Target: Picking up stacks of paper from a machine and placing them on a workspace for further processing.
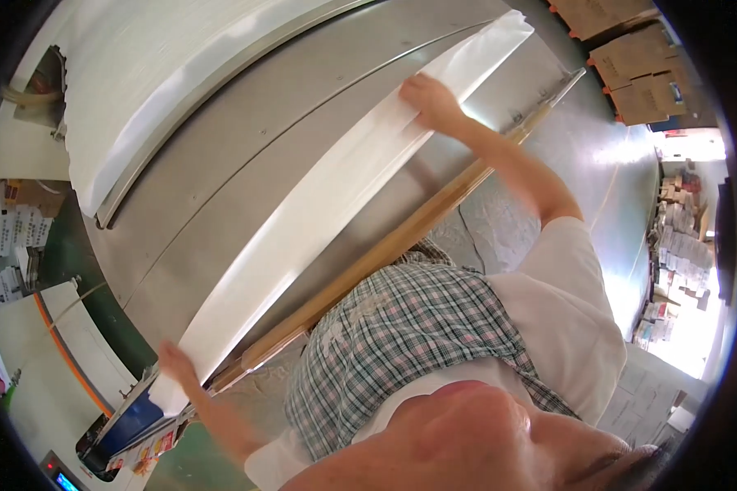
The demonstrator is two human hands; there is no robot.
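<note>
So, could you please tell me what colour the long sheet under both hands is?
White; the long sheet shows best in the head view.

Sheet [319,213] lies along table [246,123], left hand [176,364] and right hand [430,102] on its opposite ends, wooden rail [385,250] just nearer, boxes [638,69] far right.

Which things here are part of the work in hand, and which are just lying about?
In hand: long white sheet, held by left hand and right hand; metal table; wooden strip.
Lying about: cardboard boxes; stacked packages; white stack.
</note>
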